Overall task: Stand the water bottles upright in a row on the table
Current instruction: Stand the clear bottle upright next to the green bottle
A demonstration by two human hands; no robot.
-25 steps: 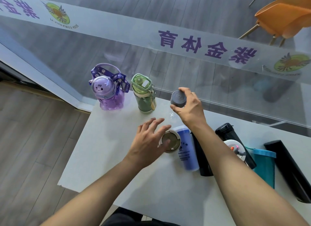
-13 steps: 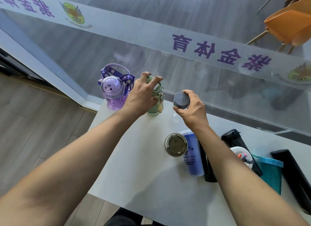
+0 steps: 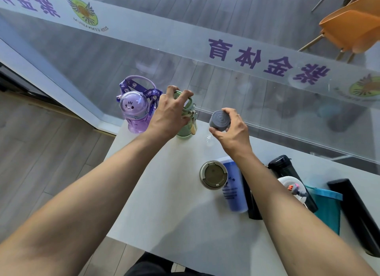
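A purple bottle (image 3: 135, 113) with a strap stands upright at the table's far left corner. Beside it stands a green bottle (image 3: 188, 123), and my left hand (image 3: 170, 113) grips its lid from above. My right hand (image 3: 231, 130) holds the grey cap of a clear bottle (image 3: 219, 120) standing upright to the right of the green one. Nearer me, a blue bottle (image 3: 232, 185) with a round grey lid lies on its side. Black bottles (image 3: 287, 169) and a teal one (image 3: 327, 206) lie to the right, partly hidden by my right forearm.
The white table (image 3: 164, 203) meets a glass wall with purple lettering (image 3: 257, 58) at its far edge. An orange chair (image 3: 353, 27) stands beyond the glass. Wooden floor lies to the left of the table.
My left hand rose from near the blue bottle's lid and went to the green bottle, closing on its top. My right hand stayed on the grey-capped bottle.
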